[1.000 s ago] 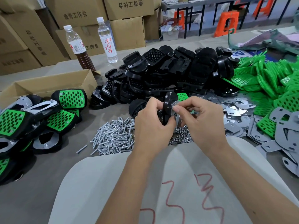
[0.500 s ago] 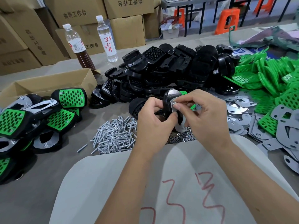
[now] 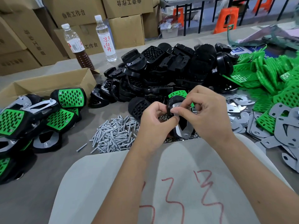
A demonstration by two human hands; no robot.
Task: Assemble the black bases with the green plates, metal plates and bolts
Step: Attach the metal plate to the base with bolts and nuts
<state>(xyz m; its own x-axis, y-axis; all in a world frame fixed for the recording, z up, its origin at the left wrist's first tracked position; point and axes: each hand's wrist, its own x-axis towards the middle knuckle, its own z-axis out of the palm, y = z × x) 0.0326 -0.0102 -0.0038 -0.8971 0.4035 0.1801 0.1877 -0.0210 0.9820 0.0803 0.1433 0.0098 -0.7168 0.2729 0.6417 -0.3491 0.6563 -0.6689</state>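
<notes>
While the left hand (image 3: 155, 122) curls round the black base (image 3: 174, 107) just behind the bolt heap (image 3: 113, 135), the right hand (image 3: 205, 115) pinches the metal plate (image 3: 182, 131) against it, fingertips closed near the plate's top edge. The base looks like rigid, light moulded plastic, best gripped by its rim. The thin plate seems stiff and slick, so holding its edges should stop it sliding off the holes.
</notes>
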